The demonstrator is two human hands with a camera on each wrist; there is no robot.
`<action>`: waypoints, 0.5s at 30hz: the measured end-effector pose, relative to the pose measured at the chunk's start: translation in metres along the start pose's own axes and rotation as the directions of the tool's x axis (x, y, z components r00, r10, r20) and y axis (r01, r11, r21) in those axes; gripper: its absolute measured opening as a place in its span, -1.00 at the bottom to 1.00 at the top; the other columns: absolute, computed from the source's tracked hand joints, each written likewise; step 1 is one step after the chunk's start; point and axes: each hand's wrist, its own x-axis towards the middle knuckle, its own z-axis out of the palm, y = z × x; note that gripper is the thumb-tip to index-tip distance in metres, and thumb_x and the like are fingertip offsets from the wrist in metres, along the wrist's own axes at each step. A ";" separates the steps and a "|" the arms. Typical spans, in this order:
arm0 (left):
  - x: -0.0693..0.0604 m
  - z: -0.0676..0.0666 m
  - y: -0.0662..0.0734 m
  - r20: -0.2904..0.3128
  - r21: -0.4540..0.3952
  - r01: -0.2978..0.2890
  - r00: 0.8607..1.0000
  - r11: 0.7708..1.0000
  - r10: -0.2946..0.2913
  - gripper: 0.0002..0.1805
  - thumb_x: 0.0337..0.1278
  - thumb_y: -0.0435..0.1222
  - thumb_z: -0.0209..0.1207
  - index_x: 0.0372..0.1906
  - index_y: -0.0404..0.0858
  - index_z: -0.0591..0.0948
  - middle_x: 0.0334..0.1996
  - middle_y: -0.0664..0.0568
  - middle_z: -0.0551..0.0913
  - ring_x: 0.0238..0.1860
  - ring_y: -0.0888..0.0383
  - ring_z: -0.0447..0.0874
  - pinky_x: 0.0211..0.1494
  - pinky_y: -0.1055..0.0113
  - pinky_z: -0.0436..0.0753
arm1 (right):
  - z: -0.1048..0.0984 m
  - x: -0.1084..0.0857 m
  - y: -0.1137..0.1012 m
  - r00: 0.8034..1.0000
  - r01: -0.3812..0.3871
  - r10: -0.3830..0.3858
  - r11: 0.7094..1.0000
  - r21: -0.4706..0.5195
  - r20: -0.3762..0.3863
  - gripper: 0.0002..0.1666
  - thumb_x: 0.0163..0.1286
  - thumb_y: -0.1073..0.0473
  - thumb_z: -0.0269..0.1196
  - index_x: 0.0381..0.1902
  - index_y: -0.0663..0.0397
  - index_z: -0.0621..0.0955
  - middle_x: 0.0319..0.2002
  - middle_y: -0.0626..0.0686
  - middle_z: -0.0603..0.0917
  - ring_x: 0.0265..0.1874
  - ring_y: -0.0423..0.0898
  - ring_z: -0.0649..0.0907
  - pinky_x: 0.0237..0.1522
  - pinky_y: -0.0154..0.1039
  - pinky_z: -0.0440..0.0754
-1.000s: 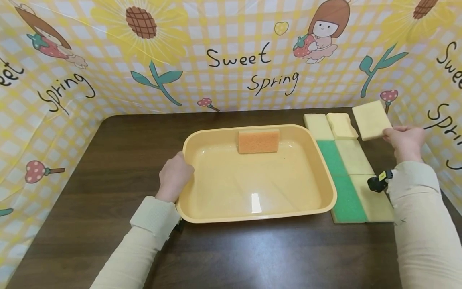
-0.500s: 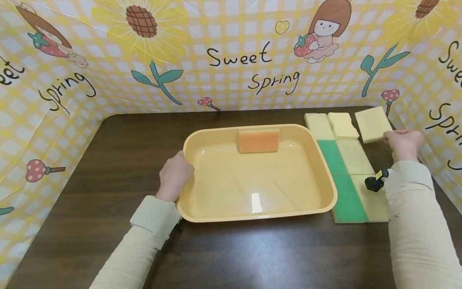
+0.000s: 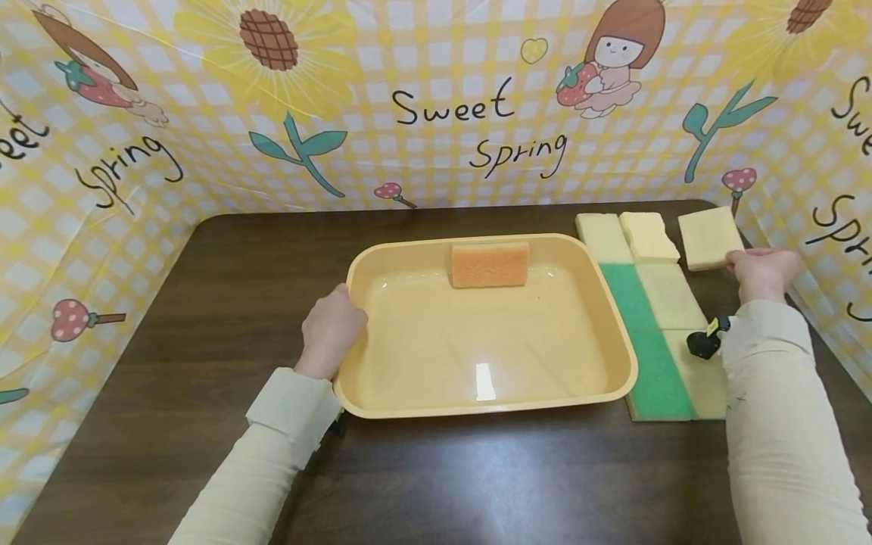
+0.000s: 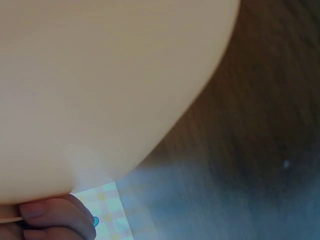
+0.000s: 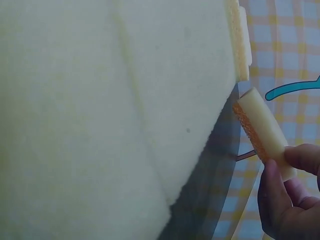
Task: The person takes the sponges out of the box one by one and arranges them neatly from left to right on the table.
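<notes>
My left hand [image 3: 331, 329] grips the left rim of a pale yellow plastic basin [image 3: 436, 352]; its curled fingers [image 4: 57, 214] show under the edge in the left wrist view. An orange sponge [image 3: 489, 266] leans on the basin's back inner wall. At the far right, my right hand [image 3: 764, 271] pinches a square cream sponge [image 3: 711, 238] by its near right corner between thumb and fingers. Seen edge-on in the right wrist view, that sponge [image 5: 267, 132] has an orange layer on its other face. Whether it touches the table, I cannot tell.
Right of the basin, cream sponges [image 3: 673, 295] and green-faced ones [image 3: 655, 375] lie side by side. A wavy-edged light yellow sponge [image 3: 649, 236] sits at their back. A patterned cloth [image 3: 436, 60] hangs behind and beside the dark wooden table [image 3: 225, 303].
The right hand has lowered the cream sponge slightly and shifted it a little to the right and nearer. The left hand and basin have stayed in place.
</notes>
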 end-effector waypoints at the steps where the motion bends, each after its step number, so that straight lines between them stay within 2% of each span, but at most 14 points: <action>1: 0.000 0.000 0.000 -0.001 -0.001 -0.001 1.000 1.000 0.001 -0.56 0.09 -0.33 -0.12 0.09 -0.43 0.42 -0.23 -0.27 0.64 -0.35 -0.04 0.62 -0.50 0.25 0.44 | 0.000 0.000 0.001 1.000 -0.001 0.001 1.000 0.010 0.001 -0.52 0.12 0.49 0.16 -0.88 -0.03 0.46 -0.83 -0.15 0.42 -0.85 -0.33 0.50 -0.64 -0.54 0.51; 4: 0.001 0.001 -0.001 -0.002 0.001 -0.001 1.000 1.000 0.001 -0.56 0.09 -0.33 -0.12 0.08 -0.43 0.42 -0.23 -0.27 0.64 -0.36 -0.04 0.62 -0.50 0.26 0.43 | 0.000 0.000 0.004 1.000 0.002 -0.001 0.999 0.034 -0.005 -0.55 0.14 0.46 0.20 -0.85 0.00 0.46 -0.81 -0.15 0.42 -0.86 -0.34 0.53 -0.63 -0.55 0.52; 7: 0.001 0.001 0.000 -0.004 0.005 -0.005 1.000 1.000 0.005 -0.57 0.10 -0.33 -0.12 0.08 -0.43 0.43 -0.24 -0.27 0.64 -0.37 -0.03 0.62 -0.51 0.26 0.43 | -0.001 0.000 0.006 1.000 0.006 -0.005 0.997 0.076 -0.008 -0.68 0.13 0.46 0.23 -0.72 0.07 0.46 -0.80 -0.14 0.43 -0.85 -0.32 0.54 -0.61 -0.55 0.54; 9: 0.001 0.001 0.001 -0.004 0.006 -0.008 1.000 1.000 0.008 -0.57 0.10 -0.33 -0.12 0.07 -0.42 0.43 -0.24 -0.27 0.64 -0.37 -0.03 0.61 -0.52 0.26 0.42 | -0.001 0.000 0.006 1.000 -0.002 0.003 0.996 0.093 -0.015 -0.77 0.12 0.46 0.24 -0.57 0.11 0.45 -0.82 -0.14 0.46 -0.86 -0.31 0.53 -0.63 -0.54 0.53; 11: 0.000 0.001 0.001 -0.004 0.006 -0.010 1.000 1.000 0.010 -0.58 0.10 -0.33 -0.12 0.07 -0.42 0.43 -0.25 -0.26 0.64 -0.38 -0.03 0.61 -0.52 0.26 0.42 | 0.000 0.002 0.005 0.999 -0.036 0.041 0.986 0.162 -0.028 -0.70 0.09 0.49 0.26 -0.34 0.10 0.41 -0.81 -0.13 0.48 -0.84 -0.30 0.53 -0.63 -0.52 0.54; 12: 0.001 0.001 0.001 -0.005 0.008 -0.010 1.000 1.000 0.010 -0.58 0.10 -0.33 -0.12 0.06 -0.41 0.43 -0.25 -0.26 0.64 -0.38 -0.03 0.61 -0.52 0.26 0.42 | 0.000 0.002 0.004 0.998 -0.050 0.058 0.983 0.178 -0.040 -0.59 0.07 0.48 0.27 -0.19 0.08 0.39 -0.72 -0.18 0.52 -0.78 -0.33 0.53 -0.61 -0.54 0.54; 14: 0.001 0.001 0.001 -0.004 0.010 -0.009 1.000 1.000 0.009 -0.58 0.10 -0.33 -0.12 0.07 -0.41 0.43 -0.25 -0.26 0.64 -0.37 -0.03 0.61 -0.52 0.26 0.42 | 0.001 0.003 0.003 0.994 -0.079 0.090 0.981 0.176 -0.057 -0.28 0.08 0.45 0.29 0.15 -0.02 0.27 -0.27 -0.21 0.66 -0.40 -0.35 0.67 -0.34 -0.52 0.61; 15: 0.001 0.001 0.001 -0.004 0.011 -0.009 1.000 1.000 0.009 -0.58 0.11 -0.33 -0.12 0.07 -0.41 0.43 -0.24 -0.26 0.64 -0.36 -0.04 0.61 -0.52 0.25 0.42 | 0.001 0.004 0.002 0.992 -0.092 0.103 0.983 0.159 -0.066 -0.13 0.09 0.42 0.29 0.29 -0.08 0.16 0.00 -0.19 0.60 -0.14 -0.34 0.65 -0.16 -0.52 0.59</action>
